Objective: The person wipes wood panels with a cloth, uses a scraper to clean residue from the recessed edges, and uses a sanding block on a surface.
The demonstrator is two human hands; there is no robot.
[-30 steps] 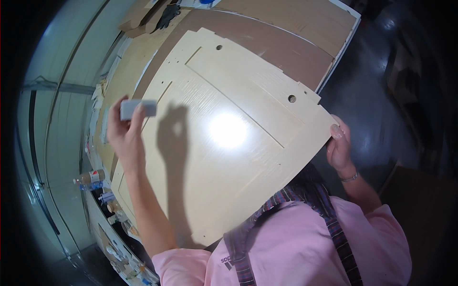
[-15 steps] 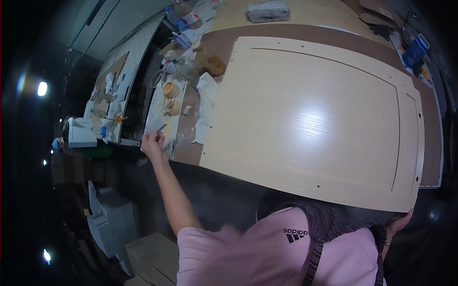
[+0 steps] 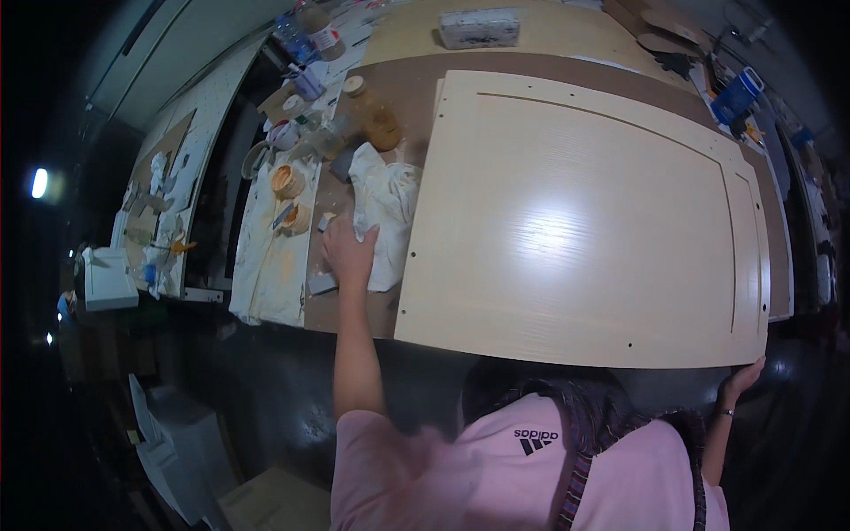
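Observation:
A large cream wood-grain cabinet door panel (image 3: 637, 221), with grooves and small holes along its edges, lies in front of me on the brown bench board. At its near right corner my right hand (image 3: 740, 380) grips the edge, the fingers partly hidden. My left hand (image 3: 351, 250) is over the bench left of the panel, thumb and fingers apart, nearest to a crumpled white cloth (image 3: 385, 199) and a small pale block (image 3: 326, 221). A flat grey piece (image 3: 322, 283) lies beside the left wrist. Its fingertips are partly hidden from view.
Two open tubs of orange-brown filler (image 3: 286, 180) stand on a stained cloth (image 3: 266, 265) at the left, with a scraper (image 3: 283, 215) by them. Behind are jars and bottles (image 3: 381, 128). A whitish block (image 3: 480, 29) sits at the back, a blue container (image 3: 737, 96) at the far right.
My left hand has moved right, from beside the tubs to the white cloth, and the grey flat tool is out of its fingers. My right hand stays at the panel's corner.

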